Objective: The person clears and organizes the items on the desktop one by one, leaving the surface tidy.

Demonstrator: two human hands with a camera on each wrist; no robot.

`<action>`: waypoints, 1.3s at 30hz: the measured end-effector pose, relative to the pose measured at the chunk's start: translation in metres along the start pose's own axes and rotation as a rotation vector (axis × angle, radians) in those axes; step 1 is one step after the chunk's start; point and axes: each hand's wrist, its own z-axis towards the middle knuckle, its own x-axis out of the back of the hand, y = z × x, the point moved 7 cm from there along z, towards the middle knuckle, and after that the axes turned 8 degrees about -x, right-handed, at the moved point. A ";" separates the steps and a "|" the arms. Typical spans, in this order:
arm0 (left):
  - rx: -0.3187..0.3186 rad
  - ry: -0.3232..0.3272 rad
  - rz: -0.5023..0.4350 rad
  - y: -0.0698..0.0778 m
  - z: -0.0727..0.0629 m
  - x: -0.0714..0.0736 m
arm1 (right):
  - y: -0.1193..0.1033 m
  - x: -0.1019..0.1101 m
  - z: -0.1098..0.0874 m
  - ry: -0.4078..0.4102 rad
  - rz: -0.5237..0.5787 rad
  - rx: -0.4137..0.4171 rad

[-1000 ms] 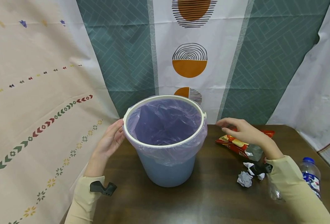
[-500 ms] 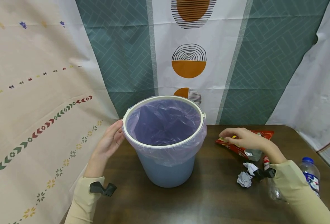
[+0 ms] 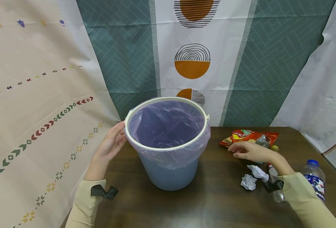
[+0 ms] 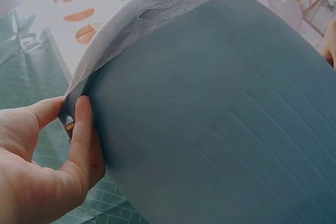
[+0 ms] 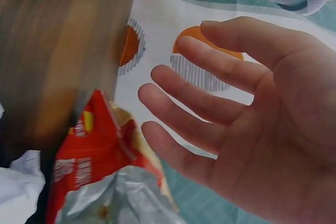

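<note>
R hand [image 3: 253, 152], loosely spread w/ nothing held, has moved back twd paper balls [image 3: 248, 182], so snack bag [image 3: 243, 135] lies ungripped on table [image 3: 210, 202] R of bin [image 3: 171, 174], whose rim [image 3: 168, 148] L hand [image 3: 111, 144] pinches.

A cream-rimmed blue bin [image 3: 171, 180], tapered towards the base, is set upright on the table [image 3: 210, 196] and lined with a translucent lilac bag [image 3: 168, 161], which is folded outward over the top. To its right, near but apart from it, a crumpled red packet [image 3: 242, 136], marked with yellow and silver, is laid near the table's far edge, its near side partly hidden.
</note>
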 end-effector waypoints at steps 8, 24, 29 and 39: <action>0.011 -0.003 -0.002 0.000 0.000 -0.002 | 0.014 -0.013 -0.004 -0.062 0.060 -0.006; 0.004 -0.029 -0.001 -0.001 0.001 0.000 | 0.026 -0.026 -0.018 -0.124 0.047 -0.076; 0.004 -0.029 -0.004 0.000 0.001 -0.001 | 0.027 -0.030 -0.020 -0.144 0.045 -0.129; 0.009 -0.030 -0.017 0.000 0.001 -0.001 | 0.025 -0.046 -0.026 -0.183 -0.051 -0.186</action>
